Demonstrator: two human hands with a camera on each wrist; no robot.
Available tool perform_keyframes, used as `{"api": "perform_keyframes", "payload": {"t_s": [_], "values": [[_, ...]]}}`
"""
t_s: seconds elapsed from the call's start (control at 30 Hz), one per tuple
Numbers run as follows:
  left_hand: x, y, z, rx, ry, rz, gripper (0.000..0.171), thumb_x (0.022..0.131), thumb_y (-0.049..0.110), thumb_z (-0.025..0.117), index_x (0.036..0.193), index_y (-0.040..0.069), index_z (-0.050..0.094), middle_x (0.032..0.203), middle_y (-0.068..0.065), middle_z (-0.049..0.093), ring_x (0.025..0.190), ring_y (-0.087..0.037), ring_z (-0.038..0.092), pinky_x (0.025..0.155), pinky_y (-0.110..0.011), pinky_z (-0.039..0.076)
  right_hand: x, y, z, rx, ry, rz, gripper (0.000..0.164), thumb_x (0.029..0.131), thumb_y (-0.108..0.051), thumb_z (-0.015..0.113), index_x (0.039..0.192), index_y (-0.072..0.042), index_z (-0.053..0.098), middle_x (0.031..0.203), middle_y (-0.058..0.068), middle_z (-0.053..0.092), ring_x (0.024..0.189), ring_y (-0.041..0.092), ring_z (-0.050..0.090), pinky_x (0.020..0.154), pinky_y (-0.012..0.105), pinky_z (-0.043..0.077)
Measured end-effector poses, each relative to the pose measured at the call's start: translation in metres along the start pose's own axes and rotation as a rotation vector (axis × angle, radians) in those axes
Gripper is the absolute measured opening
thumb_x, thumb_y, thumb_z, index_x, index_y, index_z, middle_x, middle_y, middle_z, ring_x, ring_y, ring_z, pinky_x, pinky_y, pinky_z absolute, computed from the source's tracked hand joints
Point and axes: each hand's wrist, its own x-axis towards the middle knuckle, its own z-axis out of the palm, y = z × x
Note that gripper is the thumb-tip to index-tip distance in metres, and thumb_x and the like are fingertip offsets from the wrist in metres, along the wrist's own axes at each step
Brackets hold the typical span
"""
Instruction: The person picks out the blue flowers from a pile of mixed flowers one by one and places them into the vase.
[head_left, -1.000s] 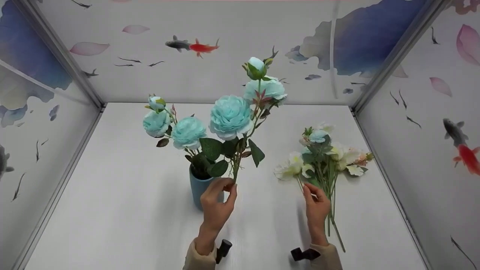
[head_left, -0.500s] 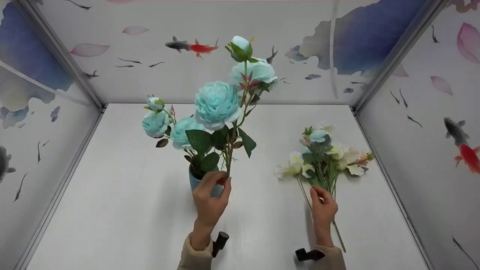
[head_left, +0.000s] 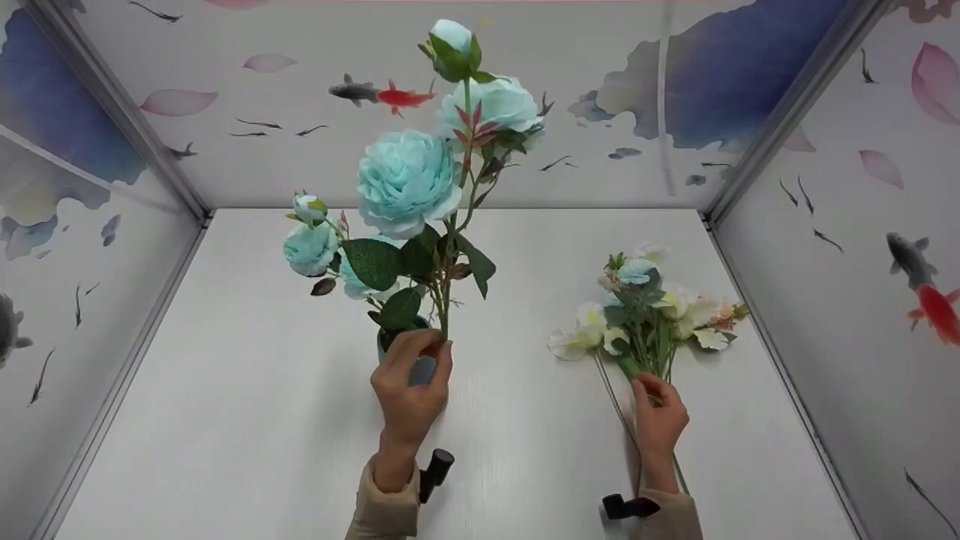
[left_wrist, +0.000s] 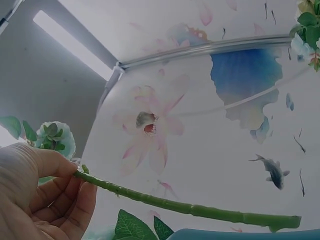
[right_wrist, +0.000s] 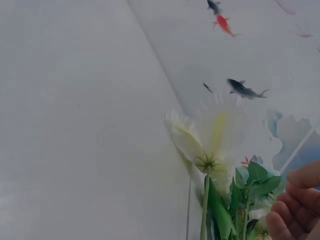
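Observation:
My left hand (head_left: 409, 394) pinches the stem of a spray of turquoise artificial roses (head_left: 409, 184), raised upright before the vase. In the left wrist view its bare green stem (left_wrist: 190, 209) reaches past the fingertips, its end over the light-blue rim (left_wrist: 240, 234). Mostly behind the hand stands the blue vase (head_left: 422, 370), with another turquoise rose spray (head_left: 310, 249) in it. At the right my right hand (head_left: 661, 424) hovers by the stems of a flower pile (head_left: 637, 319), fingers loosely bent. The right wrist view shows nothing between those fingers (right_wrist: 300, 210).
White lily-like blooms (head_left: 581, 334) and peach flowers (head_left: 724, 319) lie in the pile on the white table (head_left: 247, 420). Printed walls (head_left: 495, 45) enclose the table at the back and sides. A black wrist camera (head_left: 437, 472) juts from the left sleeve.
My left hand has lifted the rose spray up and leftward, so that it covers more of the vase and its flowers. The right hand has shifted right along the pile's stems.

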Motion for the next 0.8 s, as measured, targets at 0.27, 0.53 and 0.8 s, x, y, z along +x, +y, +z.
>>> {"api": "perform_keyframes", "payload": {"t_s": [0.27, 0.53, 0.8], "values": [[0.014, 0.001, -0.006, -0.015, 0.035, 0.022, 0.013, 0.076, -0.004, 0.066, 0.089, -0.004, 0.067, 0.082, -0.015, 0.063, 0.067, -0.021, 0.059, 0.062, -0.021, 0.05, 0.005, 0.01, -0.003, -0.076, 0.045, -0.079, 0.015, 0.078, 0.007, 0.068, 0.093, 0.008, 0.068, 0.087, 0.019, 0.065, 0.077, -0.005, 0.053, 0.064, 0.005, 0.041], [0.024, 0.0, -0.011, -0.025, 0.078, 0.018, 0.01, 0.08, 0.001, 0.066, 0.087, -0.006, 0.066, 0.08, -0.016, 0.061, 0.067, -0.019, 0.057, 0.06, -0.02, 0.048, 0.005, 0.013, -0.004, -0.085, 0.035, -0.109, 0.014, 0.078, 0.008, 0.068, 0.092, 0.009, 0.068, 0.085, 0.02, 0.065, 0.074, -0.007, 0.051, 0.063, 0.005, 0.04], [0.033, 0.0, -0.014, -0.03, 0.115, 0.001, 0.014, 0.07, -0.012, 0.066, 0.084, -0.008, 0.065, 0.077, -0.017, 0.06, 0.064, -0.019, 0.054, 0.059, -0.02, 0.047, 0.007, 0.013, -0.005, -0.113, 0.032, -0.073, 0.013, 0.079, 0.006, 0.068, 0.092, 0.008, 0.068, 0.085, 0.019, 0.065, 0.074, -0.007, 0.051, 0.063, 0.004, 0.039]]}}
